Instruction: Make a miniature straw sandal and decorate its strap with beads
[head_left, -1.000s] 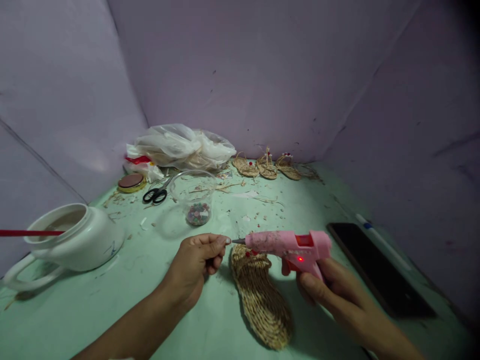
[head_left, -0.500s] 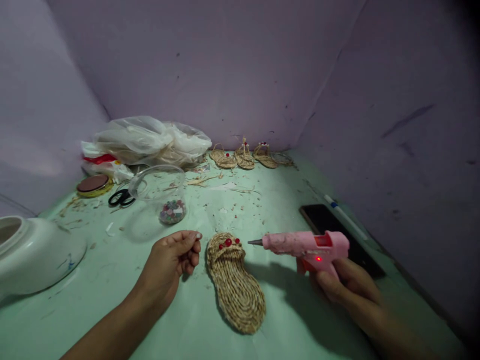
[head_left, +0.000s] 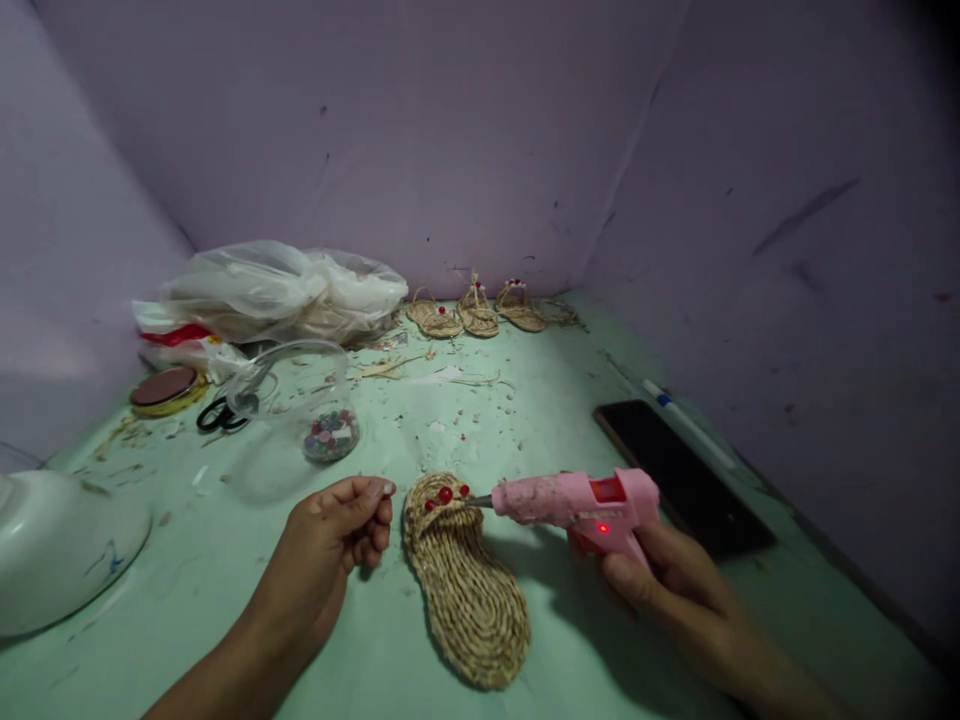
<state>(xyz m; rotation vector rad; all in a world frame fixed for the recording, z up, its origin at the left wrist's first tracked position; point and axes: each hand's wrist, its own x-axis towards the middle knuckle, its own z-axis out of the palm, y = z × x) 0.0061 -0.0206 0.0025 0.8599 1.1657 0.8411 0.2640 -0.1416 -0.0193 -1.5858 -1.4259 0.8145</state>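
Observation:
A woven straw slipper (head_left: 472, 600) lies on the green table, with three red beads (head_left: 445, 495) on its strap. My right hand (head_left: 667, 580) is wrapped round the handle of a pink glue gun (head_left: 570, 500) with a lit red light. The gun's metal nozzle reaches the strap beside the right-hand bead. Left of the slipper, my left hand (head_left: 341, 530) is closed, thumb and forefinger pinched together; a tiny pale thing shows at the fingertips, too small to name.
A clear container of colored beads (head_left: 331, 436), black scissors (head_left: 225, 412) and a round lid (head_left: 165, 388) are on the left. Plastic bags (head_left: 277, 290) and small straw slippers (head_left: 478, 312) stand along the back. A phone (head_left: 682, 475) and a pen (head_left: 690, 422) lie right; a white bowl (head_left: 67, 550) sits left.
My right hand has brought the glue gun leftward, and its nozzle has come from beside the slipper to the strap. The camera view has shifted slightly.

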